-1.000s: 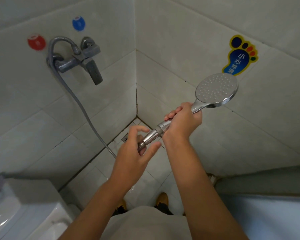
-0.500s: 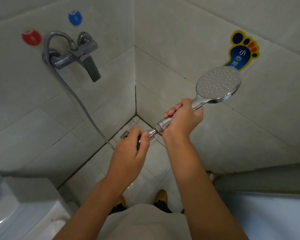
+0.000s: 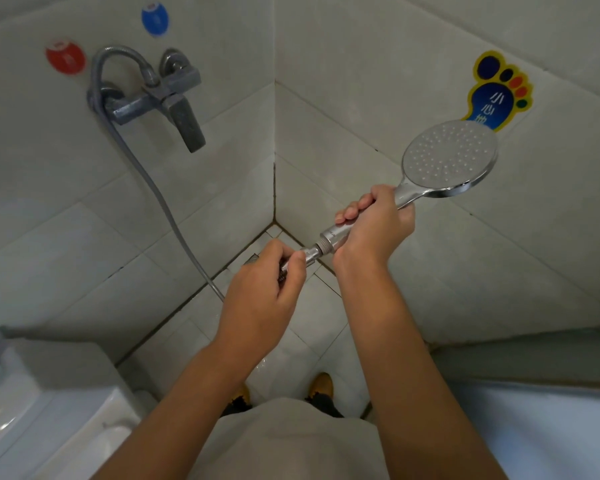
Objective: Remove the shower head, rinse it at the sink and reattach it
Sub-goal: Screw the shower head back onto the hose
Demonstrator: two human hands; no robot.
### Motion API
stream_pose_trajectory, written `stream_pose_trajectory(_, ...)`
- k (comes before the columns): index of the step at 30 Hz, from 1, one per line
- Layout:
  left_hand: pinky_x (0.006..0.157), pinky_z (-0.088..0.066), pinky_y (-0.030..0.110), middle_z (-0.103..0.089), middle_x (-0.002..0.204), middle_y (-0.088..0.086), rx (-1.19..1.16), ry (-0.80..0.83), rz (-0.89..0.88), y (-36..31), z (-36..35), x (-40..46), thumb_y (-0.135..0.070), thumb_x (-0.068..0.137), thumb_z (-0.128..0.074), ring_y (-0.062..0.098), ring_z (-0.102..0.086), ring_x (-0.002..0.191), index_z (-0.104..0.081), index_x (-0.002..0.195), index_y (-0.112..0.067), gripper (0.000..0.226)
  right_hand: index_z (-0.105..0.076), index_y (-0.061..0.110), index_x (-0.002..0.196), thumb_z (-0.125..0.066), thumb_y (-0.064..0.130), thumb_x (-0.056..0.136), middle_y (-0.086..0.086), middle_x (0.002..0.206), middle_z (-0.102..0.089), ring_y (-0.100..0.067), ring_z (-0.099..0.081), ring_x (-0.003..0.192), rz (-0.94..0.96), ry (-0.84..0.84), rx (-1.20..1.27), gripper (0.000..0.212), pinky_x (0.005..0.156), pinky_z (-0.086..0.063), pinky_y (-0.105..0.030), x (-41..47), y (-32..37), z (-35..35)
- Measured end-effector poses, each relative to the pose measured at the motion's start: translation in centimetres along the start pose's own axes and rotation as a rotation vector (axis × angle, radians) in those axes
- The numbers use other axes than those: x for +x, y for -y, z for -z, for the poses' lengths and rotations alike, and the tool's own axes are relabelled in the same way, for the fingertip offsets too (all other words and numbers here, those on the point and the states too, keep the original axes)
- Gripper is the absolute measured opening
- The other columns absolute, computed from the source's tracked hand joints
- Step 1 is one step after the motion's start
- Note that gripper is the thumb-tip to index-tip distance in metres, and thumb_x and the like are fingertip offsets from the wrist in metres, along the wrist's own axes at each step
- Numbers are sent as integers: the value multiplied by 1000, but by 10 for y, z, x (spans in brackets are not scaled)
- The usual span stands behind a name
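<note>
The shower head (image 3: pixel 449 159) sits right of centre in the frame, in front of a tiled corner. Its long axis runs diagonally, from the threaded handle end at centre up to the round spray face at upper right. The face, dotted with nozzles, is turned toward the camera and overlaps the bottom of a foot-shaped sticker (image 3: pixel 496 95) on the right wall.

The right hand (image 3: pixel 374 226) wraps its curled fingers around the chrome handle just below the face. The left hand (image 3: pixel 267 296), lower and nearer centre, pinches the hose nut (image 3: pixel 310 253) between thumb and fingertips, right at the handle's threaded end.

From there the hose (image 3: pixel 153 188) runs up the left wall to the mixer tap (image 3: pixel 160 98) at upper left, which has 2 round stickers above it, a red one (image 3: pixel 65 57) and a blue one (image 3: pixel 155 19).
</note>
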State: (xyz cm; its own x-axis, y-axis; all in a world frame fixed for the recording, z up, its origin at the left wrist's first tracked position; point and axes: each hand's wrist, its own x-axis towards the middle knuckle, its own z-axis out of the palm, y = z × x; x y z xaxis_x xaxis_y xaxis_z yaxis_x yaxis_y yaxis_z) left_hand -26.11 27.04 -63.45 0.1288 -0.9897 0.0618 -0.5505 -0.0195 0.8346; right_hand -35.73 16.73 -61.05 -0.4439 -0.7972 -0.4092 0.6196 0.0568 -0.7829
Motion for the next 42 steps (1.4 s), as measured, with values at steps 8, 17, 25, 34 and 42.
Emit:
stream_pose_trajectory(8,44,-35,21,-47,58,-7,-42,-25,43,0,-1,1,-34,101,-42,7,-44,50,-56,88,-19,25,-43,12,93,-44,-2,91,-1,57,-40,-16,-36,41,29,26,34,15,43,-36,-27,-1,0,-1)
stream_pose_trajectory(17,47,-36,22,-47,60,-8,-186,-37,113,-4,-1,1,-33,101,-42,5,-43,53,-53,79,-26,26,-43,13,96,-44,-3,89,-1,57,-39,-15,-35,41,-22,23,86,17,42,-35,-26,-2,-1,-2)
stream_pose_trajectory(25,43,-36,22,-46,58,-9,-5,0,1,1,2,2,-35,100,-42,9,-45,50,-54,89,-21,21,-43,11,93,-43,-2,90,0,55,-40,-15,-37,40,-48,-53,8,13,43,-38,-26,4,-4,0)
stream_pose_trajectory(34,44,-39,23,-48,58,-12,139,-34,-129,4,3,5,-43,99,-37,16,-50,54,-55,93,-21,28,-46,10,95,-42,-3,90,-2,58,-40,-14,-38,38,-86,-111,-31,14,42,-39,-25,9,-6,1)
stream_pose_trajectory(42,44,-35,20,-46,58,-11,6,-32,-60,4,0,2,-34,100,-43,10,-47,53,-55,91,-23,19,-44,11,94,-43,-4,90,-1,57,-41,-14,-38,40,-62,-47,4,15,43,-39,-26,4,-4,-1)
